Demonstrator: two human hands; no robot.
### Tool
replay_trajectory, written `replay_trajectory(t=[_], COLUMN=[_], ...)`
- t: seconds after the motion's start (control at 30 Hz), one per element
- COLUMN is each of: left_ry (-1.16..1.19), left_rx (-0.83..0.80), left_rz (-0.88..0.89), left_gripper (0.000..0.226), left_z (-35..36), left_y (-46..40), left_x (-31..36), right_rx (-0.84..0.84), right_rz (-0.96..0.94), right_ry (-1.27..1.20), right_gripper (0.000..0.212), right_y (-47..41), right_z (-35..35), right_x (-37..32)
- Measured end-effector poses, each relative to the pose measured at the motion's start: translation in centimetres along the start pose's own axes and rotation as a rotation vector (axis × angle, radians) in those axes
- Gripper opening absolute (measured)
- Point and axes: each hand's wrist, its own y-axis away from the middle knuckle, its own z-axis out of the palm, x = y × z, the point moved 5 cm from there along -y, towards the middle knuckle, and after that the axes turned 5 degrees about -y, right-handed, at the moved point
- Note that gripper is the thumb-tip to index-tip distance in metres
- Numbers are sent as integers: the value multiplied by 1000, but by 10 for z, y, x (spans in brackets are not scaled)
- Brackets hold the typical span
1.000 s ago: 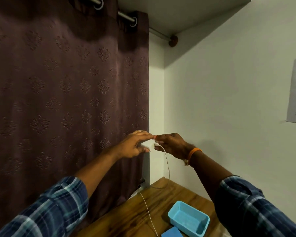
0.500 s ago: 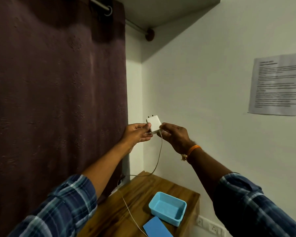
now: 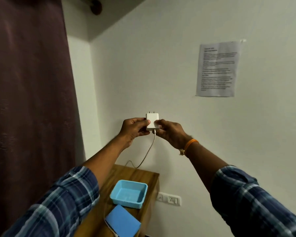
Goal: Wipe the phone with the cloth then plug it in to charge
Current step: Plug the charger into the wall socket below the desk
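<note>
While raised before the wall, held white charger (image 3: 152,121) between left hand (image 3: 134,130) and right hand (image 3: 169,132), both pinching it. Prongs upward above the fingers; cable (image 3: 148,151) hanging below, toward wooden table (image 3: 126,173).

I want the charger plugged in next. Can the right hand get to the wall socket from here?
Probably yes: the socket sits bare on the wall beside the table, below the right hand, with nothing between them, though that hand now grips the charger.
</note>
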Motion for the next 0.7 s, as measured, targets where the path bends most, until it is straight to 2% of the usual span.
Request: replay_trajectory(t=[0.13,0.4,0.7], left_ry=[32,66,38], left_rx=[-62,-120,-61], left_rz=[-73,-211,-383], left_gripper=[23,26,30], left_z=[48,139,187], left_y=[-13,-63,-86], left_x=[-25,-112,-247], right_rx=[68,176,259], right_rz=[16,81,194], right_ry=[64,85,61], right_gripper=[34,32,32], right_y=[-6,-32,-54], right_z=[-54,-172,-269], right_x=[-4,7,78])
